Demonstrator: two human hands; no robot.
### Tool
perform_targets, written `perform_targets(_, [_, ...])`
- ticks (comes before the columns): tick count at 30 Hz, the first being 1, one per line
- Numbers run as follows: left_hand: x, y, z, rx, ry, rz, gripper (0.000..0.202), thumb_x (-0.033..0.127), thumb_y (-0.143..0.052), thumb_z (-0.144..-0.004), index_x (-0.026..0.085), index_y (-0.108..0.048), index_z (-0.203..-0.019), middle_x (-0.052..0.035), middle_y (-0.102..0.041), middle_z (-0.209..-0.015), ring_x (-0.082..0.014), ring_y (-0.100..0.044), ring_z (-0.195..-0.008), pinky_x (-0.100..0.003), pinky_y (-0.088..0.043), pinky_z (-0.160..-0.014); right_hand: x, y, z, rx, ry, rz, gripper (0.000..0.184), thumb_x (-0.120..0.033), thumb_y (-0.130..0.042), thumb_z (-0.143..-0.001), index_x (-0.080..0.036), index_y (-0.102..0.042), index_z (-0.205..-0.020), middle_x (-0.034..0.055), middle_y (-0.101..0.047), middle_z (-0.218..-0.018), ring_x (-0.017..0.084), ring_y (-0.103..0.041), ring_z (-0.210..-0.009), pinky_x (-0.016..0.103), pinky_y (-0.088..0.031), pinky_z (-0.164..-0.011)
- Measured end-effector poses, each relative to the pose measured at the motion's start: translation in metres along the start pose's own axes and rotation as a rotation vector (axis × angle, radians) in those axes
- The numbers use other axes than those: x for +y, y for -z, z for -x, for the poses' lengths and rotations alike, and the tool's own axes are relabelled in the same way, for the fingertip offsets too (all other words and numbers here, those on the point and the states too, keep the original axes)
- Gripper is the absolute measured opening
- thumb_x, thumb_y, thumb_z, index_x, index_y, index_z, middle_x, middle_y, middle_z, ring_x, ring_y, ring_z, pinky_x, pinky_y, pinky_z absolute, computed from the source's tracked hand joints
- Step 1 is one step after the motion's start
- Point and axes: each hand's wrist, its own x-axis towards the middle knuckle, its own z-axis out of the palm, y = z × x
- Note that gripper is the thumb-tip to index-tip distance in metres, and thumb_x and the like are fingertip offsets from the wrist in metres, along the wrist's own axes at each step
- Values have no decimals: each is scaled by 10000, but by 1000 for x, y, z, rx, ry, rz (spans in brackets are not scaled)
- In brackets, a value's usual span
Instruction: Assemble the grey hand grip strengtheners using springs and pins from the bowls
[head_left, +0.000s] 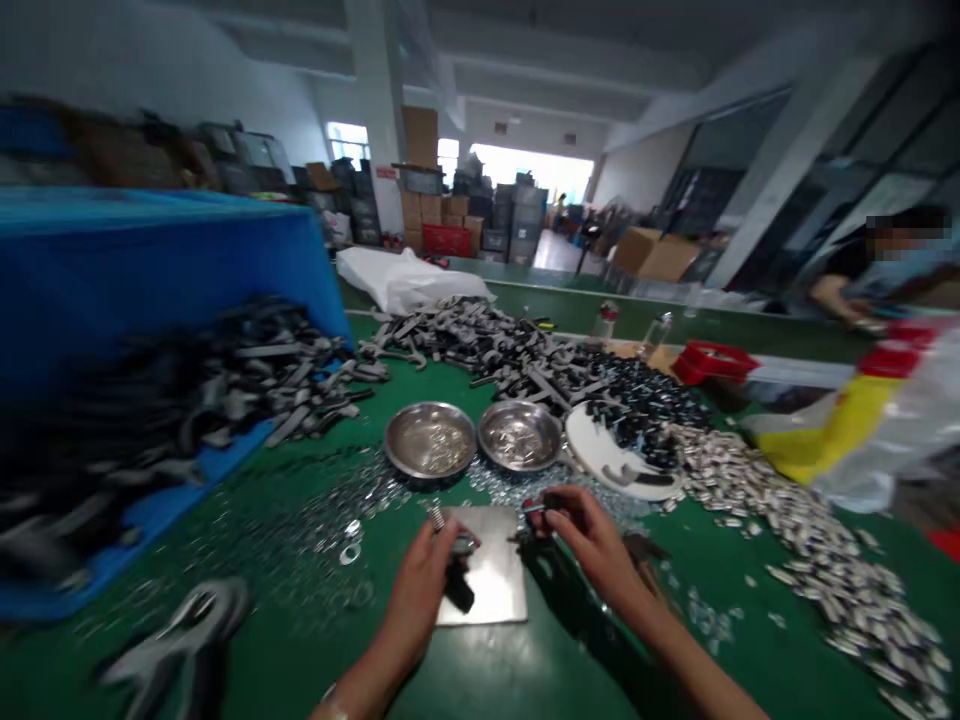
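My left hand [421, 578] is closed around a grey-and-black tool part [459, 585], its dark end pointing down over a flat metal plate [499, 570]. A small coil spring [436, 516] shows at the fingertips. Right of the plate, my right hand [596, 545] pinches a small black-headed metal piece [536, 507] with a touch of red; blur hides its exact kind. Two round metal bowls [391, 455] [484, 440] with small shiny parts stand just beyond the hands. A grey plier-like tool [184, 635] lies blurred at the lower left.
A blue bin [300, 260] full of dark and grey tool parts stands left. Heaped grey parts [487, 345], black pieces [649, 395] and small silver pieces [810, 540] cover the back and right. Metal rings lie scattered. A person [851, 285] works at far right.
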Motion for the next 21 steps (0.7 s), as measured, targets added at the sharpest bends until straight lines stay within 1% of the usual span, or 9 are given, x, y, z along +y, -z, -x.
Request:
perform_targets(2, [2, -1, 6, -45, -30, 20, 429, 584, -513, -911, 168, -609, -939, -61, -678, -887, -191, -622, -799, -285, -500, -731, -34, -25, 34, 33, -62, -414, 259, -380, -460, -1016, -235, -456, -1231, 70, -702, -1054, 203, -726, -923, 347, -579, -820])
perform_targets(4, [0, 1, 14, -69, -60, 29, 412, 565, -490, -932, 168, -598, -945, -56, -666, -890, -185, -613, -820, -288, -490, -762, -57, -40, 54, 42, -116, -642, 272, -402, -570, -960, -249, -508, -1176, 72, -698, -1061, 229, -726, -932, 367, -578, -818])
perform_targets(6, [-2, 4, 23, -70, -84, 18, 406, 556, -474, -946, 168, -593, -954, -54, -653, -893, -184, -603, -841, -294, -483, -787, -70, -48, 62, 6, -109, -637, 285, -414, -615, -927, -248, -552, -1150, 69, -697, -1039, 235, -719, -910, 371, -574, -799])
perform_targets(11, [3, 14, 45, -36, -138, -26, 376, 535, -474, -952, 172, -570, -931, -32, -613, -850, -166, -577, -799, -283, -470, -769, -81, -52, 67, -30, 38, -389, 220, -378, -613, -920, -242, -623, -1092, 74, -692, -1047, 247, -671, -953, 392, -527, -860])
perform_targets(12, [5, 15, 47, -37, -152, -31, 370, 532, -472, -954, 174, -564, -923, -29, -609, -839, -162, -576, -785, -277, -469, -756, -82, -51, 68, -40, 37, -376, 213, -379, -612, -919, -238, -625, -1078, 71, -690, -1026, 243, -669, -928, 382, -528, -839])
perform_targets(16, [15, 13, 56, -95, -137, -72, 400, 572, -495, -925, 181, -576, -917, -30, -629, -814, -168, -602, -763, -270, -486, -726, -84, -45, 77, -129, -72, -511, 200, -401, -536, -961, -223, -583, -1041, 23, -650, -834, 186, -638, -701, 307, -521, -650])
perform_targets(19, [11, 15, 59, -118, -104, -149, 449, 612, -538, -876, 185, -609, -997, -62, -691, -923, -207, -656, -861, -295, -518, -794, -83, -47, 84, -118, 100, -405, 220, -406, -547, -950, -215, -598, -1047, 58, -656, -967, 197, -616, -867, 336, -501, -798])
perform_targets(20, [6, 17, 58, -103, -107, -201, 469, 625, -556, -855, 188, -618, -1014, -71, -704, -957, -224, -667, -900, -304, -524, -818, -82, -50, 83, -130, 135, -384, 266, -442, -558, -939, -211, -597, -1066, 68, -653, -1008, 202, -606, -908, 345, -493, -827])
perform_targets(21, [1, 19, 55, -82, -115, -247, 493, 641, -576, -828, 195, -625, -1031, -78, -715, -995, -241, -674, -935, -315, -530, -838, -81, -53, 82, -147, 109, -407, 336, -513, -563, -922, -206, -592, -1054, 63, -648, -975, 198, -602, -882, 336, -497, -797])
